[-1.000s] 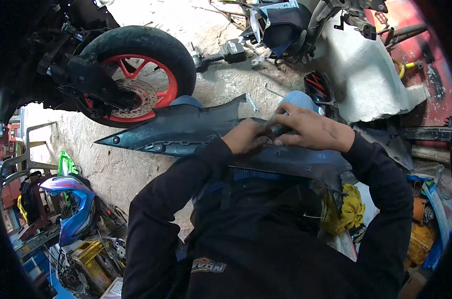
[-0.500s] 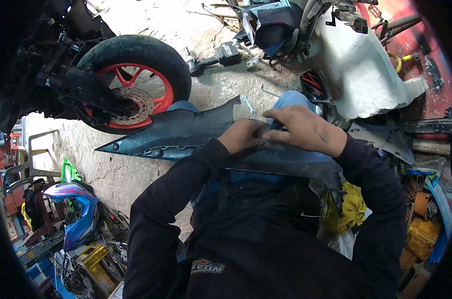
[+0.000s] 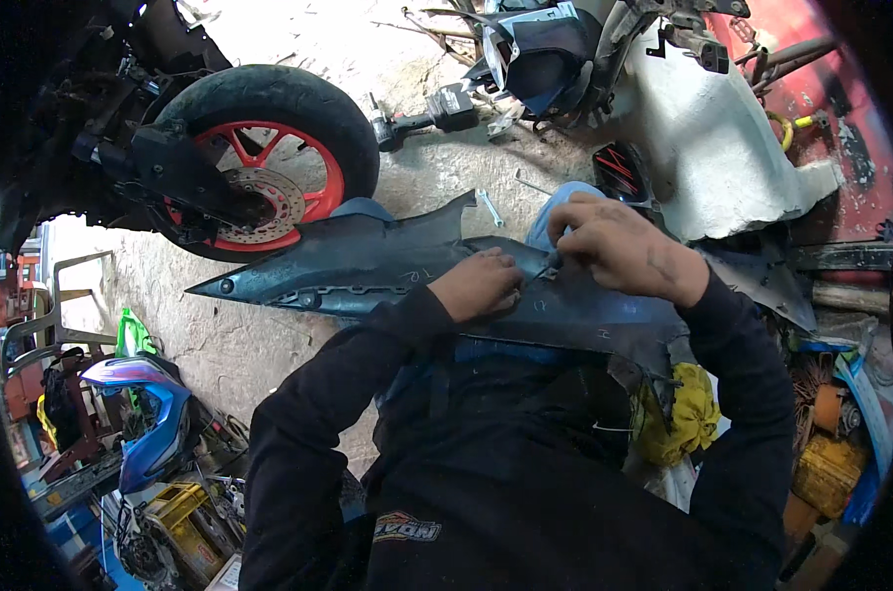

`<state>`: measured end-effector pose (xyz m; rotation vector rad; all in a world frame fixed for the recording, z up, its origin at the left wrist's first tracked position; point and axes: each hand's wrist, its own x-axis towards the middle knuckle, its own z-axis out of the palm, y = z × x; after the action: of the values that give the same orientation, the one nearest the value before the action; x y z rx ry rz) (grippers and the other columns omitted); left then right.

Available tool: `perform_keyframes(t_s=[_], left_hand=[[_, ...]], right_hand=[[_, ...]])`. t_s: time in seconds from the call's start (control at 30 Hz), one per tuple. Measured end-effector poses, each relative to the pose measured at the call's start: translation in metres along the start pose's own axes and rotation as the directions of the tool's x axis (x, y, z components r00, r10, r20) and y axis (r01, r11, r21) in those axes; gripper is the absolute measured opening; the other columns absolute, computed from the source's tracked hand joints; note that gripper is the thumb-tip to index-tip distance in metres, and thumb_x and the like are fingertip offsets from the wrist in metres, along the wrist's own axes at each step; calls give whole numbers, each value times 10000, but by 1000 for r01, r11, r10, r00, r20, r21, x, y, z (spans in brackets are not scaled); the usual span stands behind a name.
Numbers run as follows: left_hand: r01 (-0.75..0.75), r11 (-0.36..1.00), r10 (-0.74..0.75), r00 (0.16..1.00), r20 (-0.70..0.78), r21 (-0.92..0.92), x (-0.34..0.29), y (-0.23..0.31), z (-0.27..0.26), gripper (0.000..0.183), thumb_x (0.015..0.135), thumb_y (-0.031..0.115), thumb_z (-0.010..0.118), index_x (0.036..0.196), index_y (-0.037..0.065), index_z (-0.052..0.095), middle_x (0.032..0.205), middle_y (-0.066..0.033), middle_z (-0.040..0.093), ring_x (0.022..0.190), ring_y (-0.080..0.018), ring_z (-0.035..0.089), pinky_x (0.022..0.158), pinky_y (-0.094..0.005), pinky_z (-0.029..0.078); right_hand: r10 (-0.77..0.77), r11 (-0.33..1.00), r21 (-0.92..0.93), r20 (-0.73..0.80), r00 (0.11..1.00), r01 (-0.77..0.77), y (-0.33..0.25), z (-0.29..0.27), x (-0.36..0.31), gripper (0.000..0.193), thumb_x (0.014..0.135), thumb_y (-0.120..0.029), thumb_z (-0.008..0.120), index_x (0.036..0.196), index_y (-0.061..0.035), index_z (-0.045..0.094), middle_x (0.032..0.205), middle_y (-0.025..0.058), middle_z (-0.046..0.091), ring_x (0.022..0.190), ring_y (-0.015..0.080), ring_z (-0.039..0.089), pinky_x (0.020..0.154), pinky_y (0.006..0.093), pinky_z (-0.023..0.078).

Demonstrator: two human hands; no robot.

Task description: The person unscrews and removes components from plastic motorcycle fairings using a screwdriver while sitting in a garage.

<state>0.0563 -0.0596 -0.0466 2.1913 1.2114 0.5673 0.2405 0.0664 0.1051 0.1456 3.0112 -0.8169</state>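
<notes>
Across my lap lies a long dark motorcycle fairing panel (image 3: 367, 246), its inner side up, with a pointed end at the left and small pale marks on it. My left hand (image 3: 476, 284) rests on the middle of this panel, palm down, fingers lying on its surface. Just to the right, my right hand (image 3: 619, 244) is closed in a pinch above a small dark fitting (image 3: 552, 262) at the panel's upper edge. Whatever the right fingertips hold is too small and hidden to name.
A motorcycle wheel (image 3: 328, 197) with red spokes stands at upper left. On the floor lie a wrench (image 3: 490, 208) and a cordless power tool (image 3: 451, 106). A blue fairing piece (image 3: 156, 448) sits lower left; a yellow bag (image 3: 697, 414) is at my right.
My hands have drawn apart. The right has risen slightly and its fingers have pinched together; the left has flattened onto the panel. The panel has barely moved.
</notes>
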Motion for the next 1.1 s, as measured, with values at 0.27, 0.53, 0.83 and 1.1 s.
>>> perform_keyframes(t_s=[0.27,0.53,0.83,1.1], left_hand=[[128,739,-103,992,77,-662,13,36,6,405,864,156,668,1224,-11,588,1094,-202,659,985,-353,642,888,-421,493],[304,909,-370,904,-216,-285,-90,11,-55,404,858,108,665,1254,53,603,1159,-179,650,1061,-317,636,922,-403,496],[623,781,-588,710,-388,-45,-219,-18,-112,460,671,177,765,1114,94,675,1055,-99,653,1066,-303,553,946,-419,436],[590,806,-508,733,-453,50,-255,-32,-95,417,658,188,761,1061,107,693,1075,-53,654,1048,-286,557,952,-412,435]], right_hand=[[112,980,161,31,993,-115,-7,-45,-11,121,622,52,627,720,-5,588,914,94,581,866,311,597,748,399,478],[183,926,350,-89,979,-141,-19,-6,37,240,795,-57,656,1034,-44,642,965,138,643,934,333,634,841,410,498],[-113,966,203,-219,969,158,-70,57,161,186,813,-68,595,990,-31,640,959,171,618,931,373,612,826,464,480],[-176,969,153,-127,976,194,-93,89,224,197,823,-77,592,1011,-24,620,969,185,606,976,373,603,851,450,470]])
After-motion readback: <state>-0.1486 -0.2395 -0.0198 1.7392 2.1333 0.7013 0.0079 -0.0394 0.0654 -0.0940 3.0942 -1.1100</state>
